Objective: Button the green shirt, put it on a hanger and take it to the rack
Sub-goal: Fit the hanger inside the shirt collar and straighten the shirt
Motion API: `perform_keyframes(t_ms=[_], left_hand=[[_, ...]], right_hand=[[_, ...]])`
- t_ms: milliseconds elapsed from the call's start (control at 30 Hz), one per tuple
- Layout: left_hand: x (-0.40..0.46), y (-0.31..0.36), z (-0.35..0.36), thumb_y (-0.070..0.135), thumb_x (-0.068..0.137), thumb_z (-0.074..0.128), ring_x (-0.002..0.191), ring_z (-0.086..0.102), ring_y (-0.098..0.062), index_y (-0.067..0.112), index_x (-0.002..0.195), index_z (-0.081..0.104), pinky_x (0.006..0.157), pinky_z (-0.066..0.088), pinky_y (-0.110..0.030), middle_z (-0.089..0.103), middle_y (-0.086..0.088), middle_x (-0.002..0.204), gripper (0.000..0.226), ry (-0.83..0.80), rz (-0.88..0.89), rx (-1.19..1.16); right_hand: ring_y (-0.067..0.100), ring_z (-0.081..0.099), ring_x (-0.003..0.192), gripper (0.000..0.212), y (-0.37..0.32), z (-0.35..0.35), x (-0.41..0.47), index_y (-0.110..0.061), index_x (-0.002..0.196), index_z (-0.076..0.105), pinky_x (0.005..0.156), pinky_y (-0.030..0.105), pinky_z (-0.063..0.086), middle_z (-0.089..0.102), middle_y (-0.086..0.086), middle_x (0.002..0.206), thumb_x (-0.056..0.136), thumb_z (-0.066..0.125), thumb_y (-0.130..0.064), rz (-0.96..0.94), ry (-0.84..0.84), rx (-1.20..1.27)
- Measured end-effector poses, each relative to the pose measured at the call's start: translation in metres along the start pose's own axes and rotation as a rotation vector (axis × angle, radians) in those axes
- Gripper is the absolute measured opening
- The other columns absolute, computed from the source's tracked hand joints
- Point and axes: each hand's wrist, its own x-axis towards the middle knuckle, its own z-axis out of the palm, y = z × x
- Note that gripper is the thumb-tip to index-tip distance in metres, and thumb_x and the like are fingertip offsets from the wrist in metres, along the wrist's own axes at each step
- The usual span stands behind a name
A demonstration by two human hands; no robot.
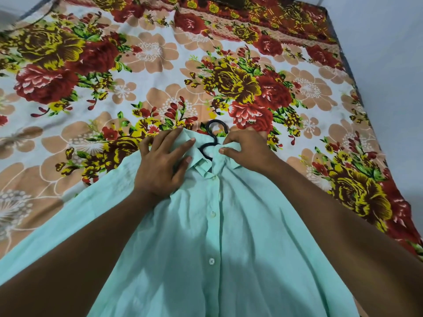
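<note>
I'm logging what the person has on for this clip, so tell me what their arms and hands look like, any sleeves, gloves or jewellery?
Both forearms are bare as far as the picture shows them, with no sleeve in view. The left hand and the right hand wear no gloves, and no ring, watch or bracelet shows. The fingernails are short and unpainted.

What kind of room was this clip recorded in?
Most likely a bedroom at home. A bed with a floral bedsheet fills the view, pale plain walls border it, and a green shirt on a black hanger lies spread across it.
</note>
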Motion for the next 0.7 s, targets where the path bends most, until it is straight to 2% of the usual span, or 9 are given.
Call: perform_keyframes(t_ms=[133,200,267,400,467,533,633,700], left_hand=[[0.002,-0.002,0.002,0.032,0.103,0.054,0.142,0.044,-0.033,0.025,0.141,0.063,0.114,0.026,-0.053,0.049,-0.008,0.156,0.039,0.019,-0.008,0.018],[0.002,-0.002,0.004,0.029,0.102,0.057,0.138,0.047,-0.035,0.022,0.137,0.064,0.112,0.030,-0.052,0.053,-0.010,0.150,0.036,0.043,-0.034,0.017],[0.003,-0.003,0.005,0.029,0.102,0.057,0.134,0.048,-0.035,0.019,0.135,0.064,0.110,0.031,-0.051,0.055,-0.011,0.146,0.035,0.053,-0.066,0.016],[0.004,0.000,0.003,0.035,0.104,0.049,0.132,0.048,-0.032,0.015,0.136,0.060,0.108,0.031,-0.048,0.055,-0.009,0.142,0.039,0.055,-0.115,-0.021],[0.004,0.002,0.000,0.036,0.105,0.043,0.132,0.048,-0.031,0.014,0.137,0.058,0.108,0.031,-0.047,0.055,-0.008,0.141,0.042,0.069,-0.122,-0.064],[0.003,0.003,-0.003,0.038,0.104,0.042,0.133,0.047,-0.030,0.015,0.139,0.056,0.109,0.030,-0.047,0.054,-0.007,0.143,0.044,0.075,-0.117,-0.089],[0.003,0.002,-0.003,0.044,0.102,0.047,0.136,0.046,-0.031,0.024,0.144,0.057,0.111,0.029,-0.051,0.051,-0.007,0.148,0.047,0.040,-0.053,-0.037],[0.001,0.001,-0.002,0.047,0.101,0.052,0.138,0.045,-0.032,0.029,0.143,0.060,0.112,0.028,-0.052,0.050,-0.008,0.152,0.047,0.027,0.003,0.006]], right_hand=[[0.018,0.042,0.126,0.035,-0.008,0.002,-0.004,-0.037,0.108,0.074,0.086,0.034,0.015,0.062,-0.012,0.120,0.083,0.074,-0.062,-0.096,0.092,-0.090],[0.015,0.037,0.125,0.043,-0.018,0.004,-0.007,-0.039,0.109,0.075,0.086,0.032,0.015,0.058,-0.015,0.122,0.079,0.072,-0.070,-0.151,0.101,-0.079],[0.013,0.035,0.126,0.045,-0.026,0.008,-0.008,-0.039,0.108,0.076,0.086,0.032,0.015,0.056,-0.016,0.125,0.077,0.073,-0.072,-0.181,0.021,-0.083],[0.017,0.037,0.127,0.013,-0.035,0.010,0.002,-0.038,0.093,0.076,0.081,0.032,0.011,0.059,-0.015,0.124,0.086,0.078,-0.048,-0.155,-0.012,-0.059],[0.018,0.039,0.124,0.006,-0.035,0.005,0.010,-0.035,0.094,0.073,0.084,0.034,0.014,0.060,-0.013,0.119,0.091,0.074,-0.040,-0.131,-0.007,-0.020],[0.019,0.048,0.118,0.005,-0.035,0.000,0.017,-0.030,0.097,0.069,0.093,0.040,0.021,0.061,-0.013,0.107,0.097,0.069,-0.036,-0.116,-0.018,0.000],[0.018,0.066,0.098,0.004,-0.033,-0.002,0.024,-0.026,0.097,0.070,0.109,0.047,0.030,0.065,-0.014,0.087,0.097,0.069,-0.030,-0.041,-0.024,0.007],[0.016,0.068,0.086,0.007,-0.031,0.001,0.027,-0.025,0.095,0.075,0.104,0.050,0.043,0.068,-0.012,0.080,0.092,0.074,-0.031,-0.027,-0.028,0.022]])
